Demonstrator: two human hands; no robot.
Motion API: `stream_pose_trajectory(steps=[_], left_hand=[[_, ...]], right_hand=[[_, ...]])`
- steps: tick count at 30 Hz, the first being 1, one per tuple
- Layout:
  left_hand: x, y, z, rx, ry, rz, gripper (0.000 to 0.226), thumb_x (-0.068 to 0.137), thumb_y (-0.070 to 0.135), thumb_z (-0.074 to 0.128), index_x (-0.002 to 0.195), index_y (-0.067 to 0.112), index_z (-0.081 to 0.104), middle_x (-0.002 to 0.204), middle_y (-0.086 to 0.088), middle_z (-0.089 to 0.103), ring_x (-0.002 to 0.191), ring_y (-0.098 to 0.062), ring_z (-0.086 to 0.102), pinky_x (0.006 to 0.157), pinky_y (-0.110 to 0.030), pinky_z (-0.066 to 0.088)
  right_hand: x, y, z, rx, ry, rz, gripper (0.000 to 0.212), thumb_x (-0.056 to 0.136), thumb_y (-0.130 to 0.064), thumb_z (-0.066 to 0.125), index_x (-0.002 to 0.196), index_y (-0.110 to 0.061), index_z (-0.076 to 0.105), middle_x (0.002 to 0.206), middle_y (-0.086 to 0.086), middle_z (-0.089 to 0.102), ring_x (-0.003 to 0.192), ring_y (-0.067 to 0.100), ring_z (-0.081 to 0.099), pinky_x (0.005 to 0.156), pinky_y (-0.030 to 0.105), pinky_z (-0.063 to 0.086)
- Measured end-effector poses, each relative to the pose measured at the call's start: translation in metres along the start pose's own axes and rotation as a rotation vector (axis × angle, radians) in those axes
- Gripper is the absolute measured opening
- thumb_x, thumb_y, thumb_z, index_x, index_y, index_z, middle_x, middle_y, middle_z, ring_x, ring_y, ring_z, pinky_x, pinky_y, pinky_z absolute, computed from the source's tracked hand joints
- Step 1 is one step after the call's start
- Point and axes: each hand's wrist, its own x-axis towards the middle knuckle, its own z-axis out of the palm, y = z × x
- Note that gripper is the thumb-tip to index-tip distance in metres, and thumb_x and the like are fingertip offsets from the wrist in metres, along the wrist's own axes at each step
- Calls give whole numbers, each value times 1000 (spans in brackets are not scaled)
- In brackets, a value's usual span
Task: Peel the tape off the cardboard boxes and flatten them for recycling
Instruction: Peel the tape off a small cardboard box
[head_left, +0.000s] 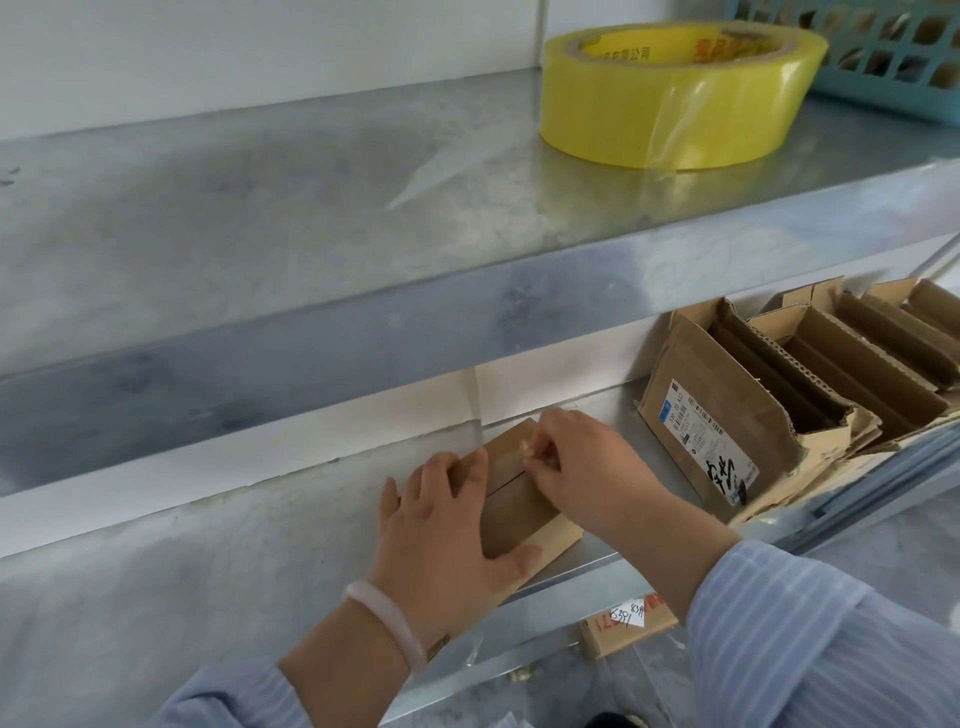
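- I see the left hand (441, 525) lying flat on the small box (514, 499) on the lower shelf (260, 571), fingers straight and spread.
- The right hand (587, 467) pinches the tape (530, 449) on the box's top.
- Farther right stand the opened boxes (727, 431); on the shelf above are a yellow roll (670, 98) and a basket (893, 52).

Yellow tape roll (675, 104); teal basket (883, 57) (lattice pattern); brown box (519, 512); blue-striped sleeve (805, 649).

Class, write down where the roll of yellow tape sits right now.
In the head view, the yellow tape roll lies flat on the upper metal shelf, at upper right, just left of the teal basket.
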Motion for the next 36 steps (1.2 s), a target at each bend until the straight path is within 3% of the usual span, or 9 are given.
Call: stream_pose_trajectory(steps=[6,11,13,17,21,25,28,31,36], left_hand=[[0,1,9,77,31,22,95,72,83,29,151,33,9,150,-3,21,135,-24,26,113,-44,19],[5,1,12,38,74,44,92,66,81,41,142,28,42,133,-2,45,120,-25,49,99,-46,39],[6,1,12,10,78,39,92,66,80,43,142,29,42,134,0,44,121,-23,47,100,-45,38],[11,-8,6,-24,33,88,96,65,81,37,149,36,24,145,5,28,134,-18,31,113,-42,22],[26,-16,-9,-3,-85,114,97,66,80,38,149,42,6,150,12,11,141,-12,16,120,-40,-1],[38,2,-11,-4,-79,87,92,68,67,53,144,41,9,148,11,14,140,-15,17,119,-47,1],[45,17,0,26,-39,72,97,61,85,41,144,45,8,149,11,16,141,-17,16,117,-53,2],[47,15,11,66,55,75,101,57,94,35,144,44,21,146,8,32,136,-20,32,115,-55,13],[45,14,15,76,105,83,100,56,97,35,140,42,30,138,5,45,126,-22,47,111,-56,25]], right_hand=[[1,30,-15,358,261,286,10,92,-22,61,86,-23,53,78,-2,64,72,11,62,58,20,49],[-4,42,-7,93,227,123,11,93,-20,60,85,-18,53,82,-6,56,73,8,55,65,20,48],[-6,47,-4,124,185,116,7,92,-22,63,92,-22,56,85,-10,56,76,5,55,65,14,44],[-6,57,-9,426,-41,244,37,93,-27,62,124,-39,48,90,-10,64,85,2,61,71,14,49],[-9,58,-11,545,-166,269,17,90,-37,64,107,-35,60,98,-12,66,91,6,64,86,32,57],[-6,53,-15,406,-201,318,36,73,-42,80,100,-34,58,95,-7,65,84,10,65,75,26,57],[0,53,-22,576,-260,372,36,73,-24,83,102,-19,61,97,5,69,82,21,72,76,34,60],[7,54,-28,765,-355,432,34,77,-6,79,106,-4,62,103,18,68,89,30,71,75,35,61],[14,62,-29,779,-466,393,18,85,2,65,99,-7,59,96,20,70,87,26,71,80,37,60]])
